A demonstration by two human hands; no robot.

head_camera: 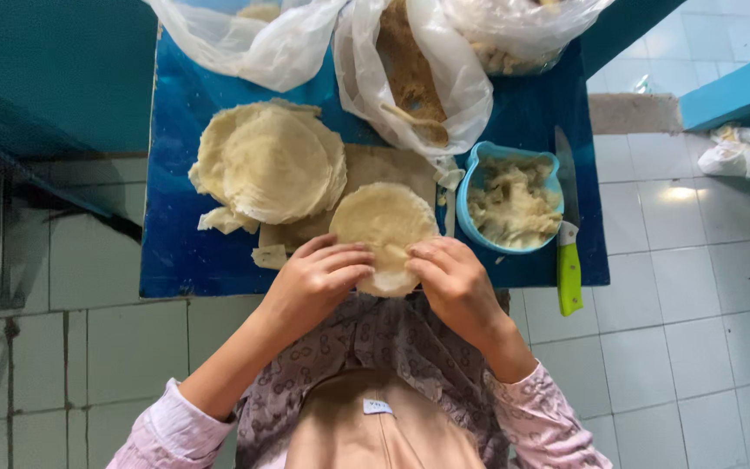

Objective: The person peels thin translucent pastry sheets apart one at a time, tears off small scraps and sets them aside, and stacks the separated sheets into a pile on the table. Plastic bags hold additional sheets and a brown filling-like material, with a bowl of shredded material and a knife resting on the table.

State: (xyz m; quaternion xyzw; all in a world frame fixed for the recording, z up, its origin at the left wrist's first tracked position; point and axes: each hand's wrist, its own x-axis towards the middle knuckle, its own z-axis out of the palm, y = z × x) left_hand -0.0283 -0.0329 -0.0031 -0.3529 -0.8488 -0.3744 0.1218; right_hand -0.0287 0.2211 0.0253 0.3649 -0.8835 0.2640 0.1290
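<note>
A person in a patterned pink-sleeved top works at the near edge of a blue counter [175, 260], both hands on a round dough wrapper [384, 221]. The left hand [319, 280] has its grip clamped on the wrapper's near-left rim, fingers curled over the top; the right hand [455, 282] pinches its near-right rim. The wrapper lies partly over a wooden board [375, 167]. Just left sits a stack of wrappers [271, 165], with torn scraps beside it. To the right stands a blue bowl of pale filling [512, 204], and beyond it a green-handled knife [569, 234] lies along the counter's edge. Farthest back rest clear plastic bags [410, 69].
</note>
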